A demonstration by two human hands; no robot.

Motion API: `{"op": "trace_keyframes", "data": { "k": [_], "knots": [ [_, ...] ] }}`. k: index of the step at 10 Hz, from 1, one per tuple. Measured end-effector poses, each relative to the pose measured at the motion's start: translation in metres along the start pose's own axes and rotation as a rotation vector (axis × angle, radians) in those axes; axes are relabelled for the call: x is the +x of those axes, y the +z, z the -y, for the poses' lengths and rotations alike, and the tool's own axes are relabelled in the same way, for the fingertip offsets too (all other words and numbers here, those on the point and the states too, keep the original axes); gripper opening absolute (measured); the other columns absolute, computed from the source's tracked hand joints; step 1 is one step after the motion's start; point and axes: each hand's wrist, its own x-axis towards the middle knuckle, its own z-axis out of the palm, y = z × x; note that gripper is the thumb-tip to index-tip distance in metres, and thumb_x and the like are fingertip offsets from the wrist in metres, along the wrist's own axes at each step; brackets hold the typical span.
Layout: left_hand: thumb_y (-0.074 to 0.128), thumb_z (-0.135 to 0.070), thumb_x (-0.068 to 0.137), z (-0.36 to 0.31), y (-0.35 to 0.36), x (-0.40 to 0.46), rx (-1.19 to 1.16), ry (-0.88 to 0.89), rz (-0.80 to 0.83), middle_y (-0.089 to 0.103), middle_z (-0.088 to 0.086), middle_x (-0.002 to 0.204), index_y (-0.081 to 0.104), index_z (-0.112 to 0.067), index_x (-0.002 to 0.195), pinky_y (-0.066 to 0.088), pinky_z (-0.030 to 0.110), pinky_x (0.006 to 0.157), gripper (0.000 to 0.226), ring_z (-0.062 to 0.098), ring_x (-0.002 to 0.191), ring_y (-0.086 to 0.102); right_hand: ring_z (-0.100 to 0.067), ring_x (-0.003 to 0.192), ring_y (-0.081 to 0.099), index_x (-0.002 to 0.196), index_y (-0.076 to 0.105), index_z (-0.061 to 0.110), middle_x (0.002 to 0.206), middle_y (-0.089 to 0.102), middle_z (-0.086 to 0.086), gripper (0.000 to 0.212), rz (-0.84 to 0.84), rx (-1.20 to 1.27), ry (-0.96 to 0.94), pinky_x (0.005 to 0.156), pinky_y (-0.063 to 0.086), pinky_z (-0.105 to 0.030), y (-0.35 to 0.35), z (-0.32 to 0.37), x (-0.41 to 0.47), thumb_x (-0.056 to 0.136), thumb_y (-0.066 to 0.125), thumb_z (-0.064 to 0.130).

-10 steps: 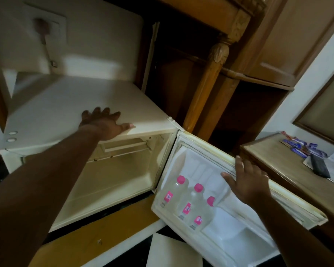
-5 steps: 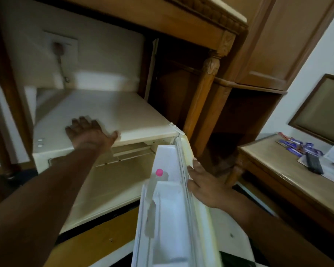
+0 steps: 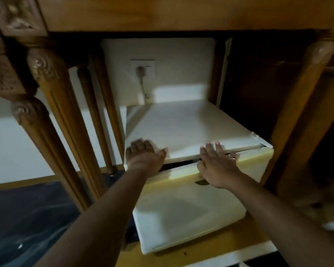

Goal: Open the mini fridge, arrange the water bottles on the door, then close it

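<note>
Head view: left hand (image 3: 145, 156) lies flat, fingers spread, on the mini fridge (image 3: 187, 124) top; right hand (image 3: 218, 166), open and gripping nothing, presses the nearly shut door (image 3: 185, 211)

The cream, smooth, faintly glossy mini fridge top (image 3: 185, 128) and its yellowed door (image 3: 191, 212) fill the centre; carved, varnished brown wooden table legs (image 3: 52, 105) stand at left.

The left hand (image 3: 144, 156) lies flat on the mini fridge (image 3: 183, 124) top. The right hand (image 3: 217, 166) presses flat on the door (image 3: 185, 212), with a dark gap at its upper left.
</note>
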Motion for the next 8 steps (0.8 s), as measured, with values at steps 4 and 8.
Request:
{"op": "trace_keyframes", "data": {
  "k": [4, 8],
  "knots": [
    [0.009, -0.069, 0.095, 0.002, 0.002, 0.013, -0.070, 0.025, -0.129, 0.040, 0.018, 0.152, 0.036, -0.007, 0.150, 0.029, 0.044, 0.114, 0.087, 0.033, 0.139, 0.037, -0.025, 0.146, 0.021, 0.149, 0.023, 0.017, 0.160, 0.023, -0.004, 0.067, -0.144, -0.112, -0.014, 0.112, 0.022, -0.059, 0.007, 0.001, 0.026, 0.087, 0.018, 0.042],
    [0.007, -0.090, 0.081, 0.022, -0.119, -0.143, -0.166, 0.040, 0.095, 0.005, 0.007, 0.169, 0.009, -0.016, 0.161, 0.001, 0.040, 0.122, 0.108, 0.024, 0.155, -0.005, -0.022, 0.148, -0.016, 0.152, 0.001, 0.017, 0.163, -0.011, -0.001, 0.066, 0.105, -0.035, -0.059, 0.116, -0.005, -0.062, -0.153, 0.018, -0.058, 0.095, 0.018, 0.046]
  ]
}}
